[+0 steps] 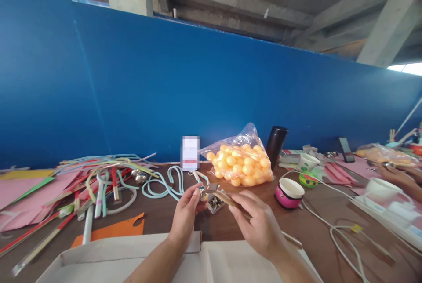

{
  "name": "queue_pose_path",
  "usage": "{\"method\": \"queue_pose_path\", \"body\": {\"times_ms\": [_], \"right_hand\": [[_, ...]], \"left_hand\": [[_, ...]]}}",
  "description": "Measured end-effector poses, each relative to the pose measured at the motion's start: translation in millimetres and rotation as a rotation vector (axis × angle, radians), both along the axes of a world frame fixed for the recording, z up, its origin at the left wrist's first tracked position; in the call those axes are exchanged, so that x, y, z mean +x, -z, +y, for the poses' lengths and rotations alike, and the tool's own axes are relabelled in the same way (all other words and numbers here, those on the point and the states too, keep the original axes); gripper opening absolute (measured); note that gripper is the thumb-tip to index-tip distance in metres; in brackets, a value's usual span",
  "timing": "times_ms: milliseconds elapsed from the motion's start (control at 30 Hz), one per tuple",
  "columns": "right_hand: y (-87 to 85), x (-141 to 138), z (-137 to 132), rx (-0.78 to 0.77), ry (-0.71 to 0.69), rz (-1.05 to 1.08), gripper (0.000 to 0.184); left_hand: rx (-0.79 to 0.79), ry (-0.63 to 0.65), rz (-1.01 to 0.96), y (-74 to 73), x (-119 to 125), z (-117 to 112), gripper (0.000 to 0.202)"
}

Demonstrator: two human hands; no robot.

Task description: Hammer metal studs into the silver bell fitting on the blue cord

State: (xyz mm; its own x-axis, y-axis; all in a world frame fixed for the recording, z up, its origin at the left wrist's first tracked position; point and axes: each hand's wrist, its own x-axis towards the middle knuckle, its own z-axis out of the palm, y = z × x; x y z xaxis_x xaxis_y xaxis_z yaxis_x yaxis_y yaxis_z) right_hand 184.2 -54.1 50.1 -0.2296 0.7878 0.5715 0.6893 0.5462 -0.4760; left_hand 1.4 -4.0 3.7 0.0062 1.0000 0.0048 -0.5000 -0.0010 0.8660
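My left hand [186, 210] is closed, its fingertips pinching a small shiny silver piece [201, 193] whose exact kind I cannot make out. My right hand [259, 219] wraps round a wooden-handled tool [227, 198]. The dark flat end of this tool points left and meets or overlaps the silver piece at my left fingertips. Just beneath and behind the tool, a small open box [211, 209] holds several shiny metal bits. Both hands are above the near part of the brown table [237, 226], in front of a clear bag of orange balls [242, 164].
White cardboard [132, 254] lies along the near edge. Tubes, sticks and pink paper [62, 186] crowd the left. A phone-like screen [190, 153] and a black bottle [277, 144] stand behind. To the right are a pink cup [288, 199], cables [332, 226] and another person's hands [398, 177].
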Motion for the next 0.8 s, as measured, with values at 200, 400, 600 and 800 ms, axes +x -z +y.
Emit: {"method": "queue_pose_path", "body": {"times_ms": [200,400,600,800], "right_hand": [[2.2,1.5,2.8,0.038,0.036,0.011,0.024],[1.8,0.6,2.6,0.032,0.036,-0.033,0.025],[3.7,0.4,4.1,0.023,0.054,-0.024,0.023],[3.8,-0.3,4.0,0.012,0.036,-0.029,0.026]], "left_hand": [[-0.019,-0.035,0.009,1.5,0.2,1.9,0.045],[-0.016,-0.035,0.01,2.2,0.3,2.8,0.043],[-0.03,-0.044,0.035,2.4,0.7,3.1,0.047],[-0.04,-0.054,0.052,4.7,0.0,4.3,0.046]]}}
